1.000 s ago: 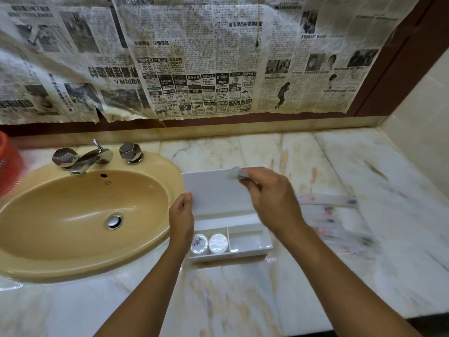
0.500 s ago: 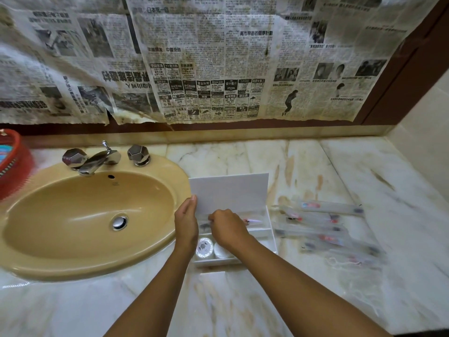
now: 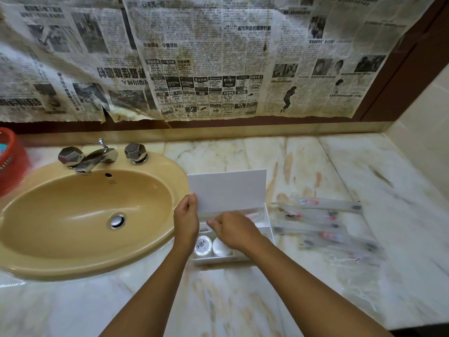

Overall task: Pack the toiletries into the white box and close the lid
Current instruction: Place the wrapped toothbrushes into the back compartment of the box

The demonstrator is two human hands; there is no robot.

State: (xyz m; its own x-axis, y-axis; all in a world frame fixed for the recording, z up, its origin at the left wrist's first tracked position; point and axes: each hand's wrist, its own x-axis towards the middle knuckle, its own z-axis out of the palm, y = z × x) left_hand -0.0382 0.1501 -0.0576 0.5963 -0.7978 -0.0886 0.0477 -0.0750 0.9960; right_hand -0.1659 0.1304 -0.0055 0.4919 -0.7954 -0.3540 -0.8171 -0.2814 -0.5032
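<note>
Pinching the lower left edge of the raised lid [image 3: 227, 189] between thumb and fingers, my left hand [image 3: 185, 221] keeps that white panel standing upright at the back of the white box [image 3: 269, 223]. My right hand [image 3: 234, 229] reaches into the box's long rear compartment, fingers curled downward over a clear-wrapped toothbrush [image 3: 254, 214] lying there; whether the fingertips actually grip the wrapper I cannot tell, since the knuckles hide them. Front compartment, left: two round white toiletry tubs [image 3: 203, 245] side by side, the right one partly covered by my wrist. Box position: on the marble counter [image 3: 243, 300], just beside the right rim of the tan oval basin [image 3: 85, 215]. Right of the box, on bare marble, several more wrapped toothbrushes [image 3: 323, 221] lie in a loose fan, the nearest ends close to the box wall, the farther ones blurred. Behind the basin: chrome tap [image 3: 94, 159] with two faceted knobs. Far left edge: part of a red basket [image 3: 12, 161]. Background: yellowed newspaper sheets [image 3: 206, 57] cover the wall above the counter's backsplash.
</note>
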